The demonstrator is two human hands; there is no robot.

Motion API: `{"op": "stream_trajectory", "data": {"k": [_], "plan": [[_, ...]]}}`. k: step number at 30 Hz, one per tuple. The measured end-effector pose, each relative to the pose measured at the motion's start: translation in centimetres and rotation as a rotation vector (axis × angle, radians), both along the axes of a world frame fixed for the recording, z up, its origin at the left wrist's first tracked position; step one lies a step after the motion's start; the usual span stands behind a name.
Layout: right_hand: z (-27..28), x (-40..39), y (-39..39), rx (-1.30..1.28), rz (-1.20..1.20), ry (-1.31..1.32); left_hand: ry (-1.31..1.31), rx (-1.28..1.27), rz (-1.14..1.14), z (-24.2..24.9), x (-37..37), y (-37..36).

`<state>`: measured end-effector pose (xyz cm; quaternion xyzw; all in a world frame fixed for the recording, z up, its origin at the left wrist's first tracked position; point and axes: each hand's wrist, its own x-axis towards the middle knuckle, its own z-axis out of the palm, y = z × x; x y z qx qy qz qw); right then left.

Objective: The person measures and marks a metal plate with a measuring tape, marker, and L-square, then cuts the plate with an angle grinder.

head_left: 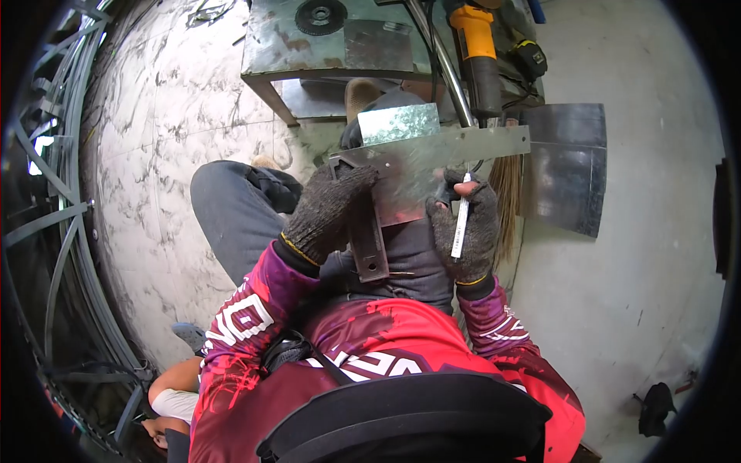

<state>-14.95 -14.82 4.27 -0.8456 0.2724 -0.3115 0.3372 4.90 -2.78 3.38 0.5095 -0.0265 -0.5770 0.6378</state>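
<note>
My gloved left hand [328, 208] is closed around the dark stock of a try square [372, 255], over my lap. Its long metal blade runs to the right and lies across a piece of shiny sheet metal [400, 123], which shows above and below the blade. In my gloved right hand [480, 231] is a white marker pen [461, 224], pinched with its upper end close under the blade. That hand sits beside the sheet's right edge, with a bare fingertip showing through the glove. Part of the sheet near the stock is hidden by my left hand.
Ahead stands a metal table [270, 42] with a round disc [320, 17]. A yellow angle grinder [475, 38] and tape measure [529, 59] lie right. Broom bristles [505, 201] and a larger sheet [567, 170] are nearby. Metal bars [65, 170] and another person's leg [177, 378] are left.
</note>
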Motion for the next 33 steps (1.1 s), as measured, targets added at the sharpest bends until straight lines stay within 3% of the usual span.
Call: {"op": "stream_trajectory", "data": {"k": [4,6,10,12,18,19,21,23,24,26,31,33], "plan": [[-0.7,-0.1,0.2,-0.006,-0.017,-0.027,0.030,-0.022,-0.028,-0.9,0.2,0.3],[-1.4,-0.2,0.4,0.129,-0.029,-0.110,0.053,-0.004,-0.038,-0.8,0.1,0.1],[-1.4,0.0,0.4,0.055,0.002,-0.118,0.097,-0.018,-0.002,-0.5,0.2,0.2],[-1.9,0.0,0.7,0.225,0.004,-0.217,0.102,-0.009,-0.018,-0.4,0.4,0.3],[-2.3,0.0,0.6,0.201,0.028,-0.238,0.067,-0.023,-0.007,-0.9,0.2,0.2],[-2.3,0.1,0.8,0.198,0.024,-0.234,-0.042,-0.034,-0.046,-1.1,0.2,0.3],[-1.9,0.4,1.3,0.751,-0.069,-0.485,-0.147,-0.050,-0.088,-1.2,0.4,0.3],[-1.3,0.5,1.1,0.824,-0.151,-0.468,0.116,-0.016,-0.074,-1.2,0.7,0.3],[-0.9,0.6,1.0,0.901,-0.229,-0.454,0.117,-0.016,-0.075,-1.2,0.6,0.2],[-0.4,1.2,1.2,0.807,-0.250,-0.388,-0.210,-0.028,-0.132,-1.2,0.5,0.1],[-0.7,1.1,1.2,0.500,-0.211,-0.218,-0.159,-0.050,-0.077,-1.1,0.3,0.1],[-0.3,1.5,1.4,1.013,-0.224,-0.607,-0.183,-0.058,-0.082,-1.0,0.5,0.2]]}}
